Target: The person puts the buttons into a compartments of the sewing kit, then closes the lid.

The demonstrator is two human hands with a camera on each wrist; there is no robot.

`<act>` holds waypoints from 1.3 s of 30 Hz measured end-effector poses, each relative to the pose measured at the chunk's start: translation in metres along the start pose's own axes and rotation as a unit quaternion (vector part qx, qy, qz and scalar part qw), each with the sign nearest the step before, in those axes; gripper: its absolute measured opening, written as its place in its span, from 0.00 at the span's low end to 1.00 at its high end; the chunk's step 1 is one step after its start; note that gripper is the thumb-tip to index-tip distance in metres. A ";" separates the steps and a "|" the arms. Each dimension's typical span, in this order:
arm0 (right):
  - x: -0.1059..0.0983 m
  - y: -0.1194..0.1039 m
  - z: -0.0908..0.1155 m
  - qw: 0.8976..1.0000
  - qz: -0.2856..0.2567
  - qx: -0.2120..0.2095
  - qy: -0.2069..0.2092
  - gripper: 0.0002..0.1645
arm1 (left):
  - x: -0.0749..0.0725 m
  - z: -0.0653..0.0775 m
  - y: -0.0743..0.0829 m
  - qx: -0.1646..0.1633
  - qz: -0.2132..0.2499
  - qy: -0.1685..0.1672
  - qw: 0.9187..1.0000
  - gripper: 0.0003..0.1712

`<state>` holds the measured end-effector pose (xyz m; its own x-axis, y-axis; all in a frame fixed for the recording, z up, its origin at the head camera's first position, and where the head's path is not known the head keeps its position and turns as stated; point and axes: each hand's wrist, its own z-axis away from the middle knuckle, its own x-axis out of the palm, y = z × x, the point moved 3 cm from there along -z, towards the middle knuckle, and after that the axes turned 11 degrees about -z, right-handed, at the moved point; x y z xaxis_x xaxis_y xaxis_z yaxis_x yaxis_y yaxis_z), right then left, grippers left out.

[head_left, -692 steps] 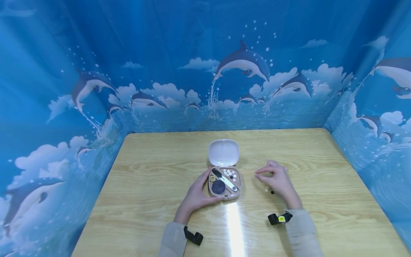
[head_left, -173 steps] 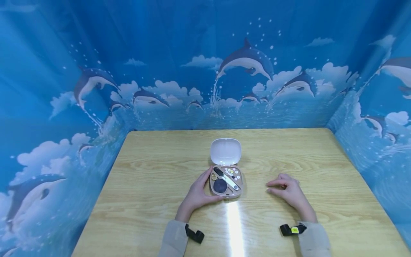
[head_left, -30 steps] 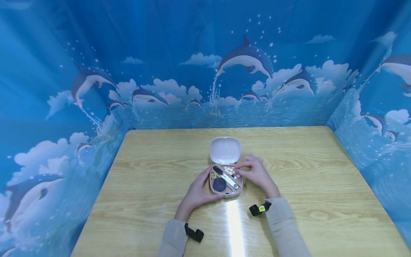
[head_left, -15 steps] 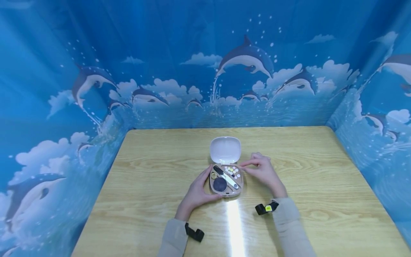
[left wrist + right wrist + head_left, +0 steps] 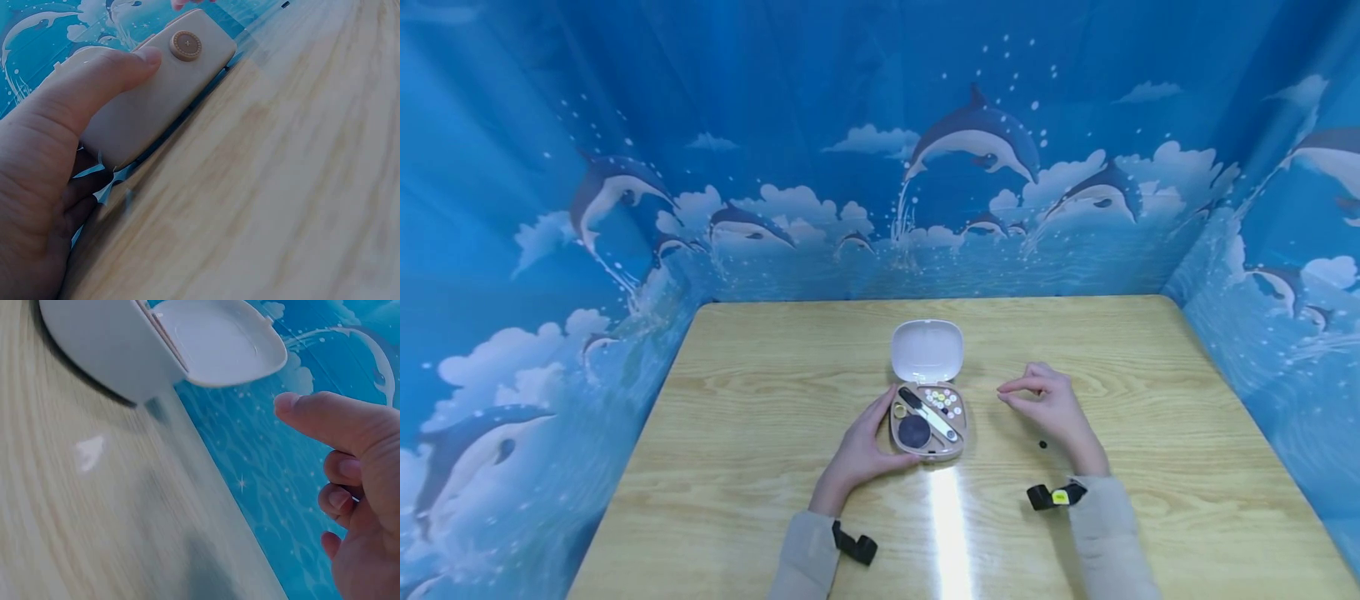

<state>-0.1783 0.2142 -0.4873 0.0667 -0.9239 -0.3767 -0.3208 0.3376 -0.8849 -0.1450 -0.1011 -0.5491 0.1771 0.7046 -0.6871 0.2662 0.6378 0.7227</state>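
A small sewing box point(image 5: 953, 451) stands on the table with its white lid point(image 5: 927, 350) raised. My left hand point(image 5: 861, 454) grips the box's left side; in the left wrist view the thumb lies on its front wall near a round clasp point(image 5: 186, 45). Inside are several small buttons point(image 5: 942, 398), a black-and-white thread snipper point(image 5: 934, 421), a dark round piece point(image 5: 913, 432) and a gold ring-like piece point(image 5: 900, 411). My right hand point(image 5: 1051, 407) hovers right of the box, thumb and index fingertips close together, nothing visible between them. A black button point(image 5: 1042, 444) lies below it.
The wooden table point(image 5: 760, 400) extends around the box. A blue dolphin-print curtain point(image 5: 820, 167) hangs behind and along both sides. Black wrist cameras sit on both wrists, and a bright reflection streaks the tabletop in front of the box.
My right hand has drawn back rightward from the button compartment, uncovering the black button. Since the oldest frame, the pale button beside it has left the table and the compartment holds more buttons.
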 end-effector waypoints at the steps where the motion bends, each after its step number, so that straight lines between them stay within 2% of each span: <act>1: -0.002 0.002 0.002 1.000 0.003 -0.002 0.002 0.07 | 0.000 0.000 0.000 0.000 0.000 0.000 1.000 0.71; 12: -0.025 0.017 0.028 0.999 0.025 0.012 0.024 0.06 | 0.001 0.000 -0.002 0.000 -0.003 0.001 1.000 0.71; 19: -0.034 0.023 0.046 0.999 0.036 0.001 0.030 0.07 | 0.001 0.000 -0.002 -0.002 -0.010 0.000 1.000 0.71; 27: -0.042 0.036 0.066 0.998 0.026 0.056 0.005 0.09 | 0.001 0.000 -0.001 -0.002 -0.005 -0.003 1.000 0.71; 31: -0.044 0.041 0.073 0.997 0.021 0.067 -0.008 0.12 | 0.001 0.000 -0.001 -0.002 -0.002 -0.004 1.000 0.71; 34: -0.042 0.042 0.076 0.997 0.033 0.063 -0.021 0.13 | 0.001 0.000 -0.001 -0.003 -0.003 -0.004 1.000 0.71; 39: -0.040 0.046 0.078 0.999 0.033 0.032 -0.028 0.14 | 0.001 0.000 0.000 0.000 -0.007 -0.002 1.000 0.70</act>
<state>-0.1220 0.2808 -0.5341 0.1000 -0.8883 -0.4483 -0.2651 0.4105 -0.8725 -0.1447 -0.1009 -0.5498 0.1764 0.6951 -0.6969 0.2682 0.6473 0.7135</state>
